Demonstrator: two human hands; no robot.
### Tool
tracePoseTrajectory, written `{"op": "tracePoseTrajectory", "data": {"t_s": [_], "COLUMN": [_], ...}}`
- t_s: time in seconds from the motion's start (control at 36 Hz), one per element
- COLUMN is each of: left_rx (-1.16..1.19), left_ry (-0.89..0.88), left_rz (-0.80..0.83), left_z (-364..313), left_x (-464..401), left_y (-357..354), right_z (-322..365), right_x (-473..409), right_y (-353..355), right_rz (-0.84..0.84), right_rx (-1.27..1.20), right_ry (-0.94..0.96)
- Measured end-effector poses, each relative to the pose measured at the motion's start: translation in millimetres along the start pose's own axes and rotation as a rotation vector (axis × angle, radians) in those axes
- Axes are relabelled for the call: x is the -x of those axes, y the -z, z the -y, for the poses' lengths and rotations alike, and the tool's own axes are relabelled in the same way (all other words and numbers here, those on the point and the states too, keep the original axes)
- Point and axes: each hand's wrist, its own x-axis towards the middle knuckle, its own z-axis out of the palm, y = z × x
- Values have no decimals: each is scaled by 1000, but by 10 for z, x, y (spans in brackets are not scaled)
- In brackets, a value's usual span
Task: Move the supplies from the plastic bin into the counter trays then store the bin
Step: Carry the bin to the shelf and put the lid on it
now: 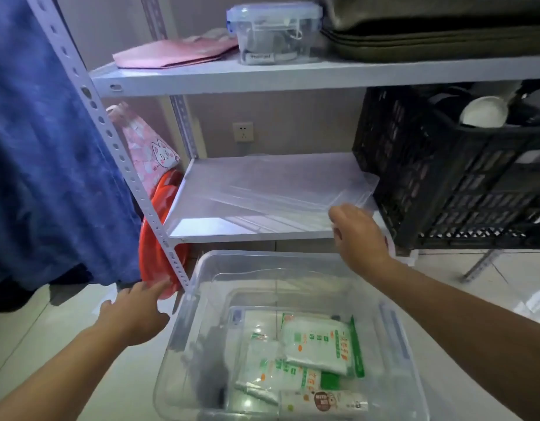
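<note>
A clear plastic bin (183, 332) stands on the floor in front of the shelf rack. Inside it lie white and green packets (320, 341) and a pack with a brown label (323, 404). A clear flat lid (262, 189) rests on the middle shelf. My right hand (358, 235) grips the lid's near right corner, above the bin's far rim. My left hand (132, 317) hovers just left of the bin's left wall, with its fingers spread and nothing in it.
A black crate (445, 177) with dishes fills the right of the middle shelf. A small clear box with a blue lid (271, 31) sits on the top shelf. A red item (162, 223) and blue cloth (44, 147) are to the left of the rack.
</note>
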Motion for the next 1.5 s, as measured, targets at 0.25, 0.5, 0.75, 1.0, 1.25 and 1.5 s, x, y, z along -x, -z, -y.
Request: {"op": "tracePoseTrajectory", "data": {"t_s": [0.25, 0.5, 0.75, 1.0, 1.25, 1.5], "left_rx": [575, 1187, 1076, 740, 591, 351], "left_ry": [5, -145, -21, 24, 24, -7], "left_rz": [-184, -558, -344, -103, -24, -116], "left_z": [-188, -359, -326, -257, -257, -314], "left_x": [409, 388, 329, -51, -762, -1058], "left_y": [722, 1205, 1107, 340, -281, -541], "right_z": [27, -280, -681, -772, -867, -890], "right_x": [-76, -44, 158, 609, 547, 786], "right_y": [1432, 2406, 2063, 729, -328, -748], "right_rz": [-244, -455, -24, 284, 283, 320], "right_rx": [-159, -277, -317, -307, -224, -254], "right_ry": [-13, -107, -519, -766, -859, -806]}}
